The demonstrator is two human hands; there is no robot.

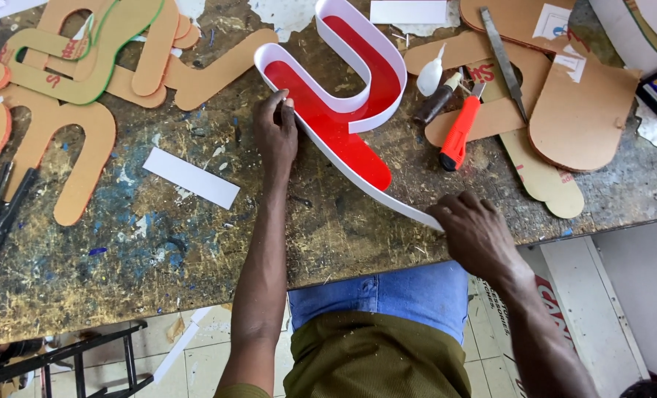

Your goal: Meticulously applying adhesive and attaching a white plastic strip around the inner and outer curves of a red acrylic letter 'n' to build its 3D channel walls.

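Right hand (476, 232) grip pinches white strip (387, 195) at table edge (358, 269) | left hand (275, 136) presses red letter (328, 110)

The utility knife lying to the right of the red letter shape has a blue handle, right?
Not quite: the head view shows the utility knife has an orange-red handle, not blue. It does lie to the right of the red letter shape, on the workbench.
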